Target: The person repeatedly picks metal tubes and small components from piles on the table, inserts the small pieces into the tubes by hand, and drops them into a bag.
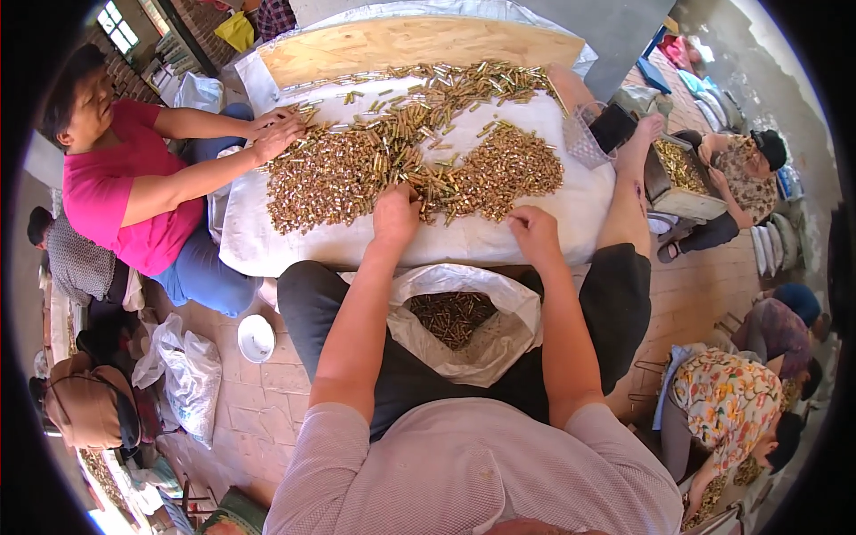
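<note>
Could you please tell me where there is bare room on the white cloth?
The white cloth lies open between the right brassy pile and the bare shin, and along the near edge before the left brassy pile. It is crowded in the middle, where loose brassy pieces join the piles, and around the left hand and the co-worker's hands.

Golden metal pieces (325,183), white sack (510,346), flower-patterned shirt (727,392)

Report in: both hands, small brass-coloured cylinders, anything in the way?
Left hand at near edge of small brass-coloured cylinders; right hand by their near right edge; holds unclear. White woven sack open below. Co-worker's hands at upper left, clear of both.
</note>
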`<state>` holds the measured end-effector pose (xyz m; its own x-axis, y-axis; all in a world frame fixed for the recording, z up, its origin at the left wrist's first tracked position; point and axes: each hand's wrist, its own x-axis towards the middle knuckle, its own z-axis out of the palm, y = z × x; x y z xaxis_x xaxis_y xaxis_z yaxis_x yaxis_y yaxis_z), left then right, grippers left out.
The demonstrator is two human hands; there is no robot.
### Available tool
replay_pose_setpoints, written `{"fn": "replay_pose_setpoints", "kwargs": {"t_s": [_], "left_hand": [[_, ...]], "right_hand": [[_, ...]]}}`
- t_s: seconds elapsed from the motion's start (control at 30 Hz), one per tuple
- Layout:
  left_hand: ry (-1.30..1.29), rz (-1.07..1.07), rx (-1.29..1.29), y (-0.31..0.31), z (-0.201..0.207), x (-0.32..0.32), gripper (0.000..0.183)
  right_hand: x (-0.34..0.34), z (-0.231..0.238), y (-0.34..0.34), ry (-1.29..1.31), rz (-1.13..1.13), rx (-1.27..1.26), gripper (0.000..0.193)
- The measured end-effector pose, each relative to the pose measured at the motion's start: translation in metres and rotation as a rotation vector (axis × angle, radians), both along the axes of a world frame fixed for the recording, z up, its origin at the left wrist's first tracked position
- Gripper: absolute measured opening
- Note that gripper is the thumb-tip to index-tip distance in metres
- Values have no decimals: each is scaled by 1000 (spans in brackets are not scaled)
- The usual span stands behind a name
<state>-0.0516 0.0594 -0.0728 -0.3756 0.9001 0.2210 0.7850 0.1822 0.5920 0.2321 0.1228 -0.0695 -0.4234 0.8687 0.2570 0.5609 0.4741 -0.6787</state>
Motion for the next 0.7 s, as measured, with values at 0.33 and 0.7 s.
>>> {"fn": "replay_pose_setpoints", "kwargs": {"t_s": [0.33,0.7], "left_hand": [[-906,-60,-13,-3,25,5,21],[-1416,-195,63,-16,28,20,26]], "right_hand": [[-8,-9,20,-253,-214,180,12],[-10,-6,16,-79,-144,164,6]]}}
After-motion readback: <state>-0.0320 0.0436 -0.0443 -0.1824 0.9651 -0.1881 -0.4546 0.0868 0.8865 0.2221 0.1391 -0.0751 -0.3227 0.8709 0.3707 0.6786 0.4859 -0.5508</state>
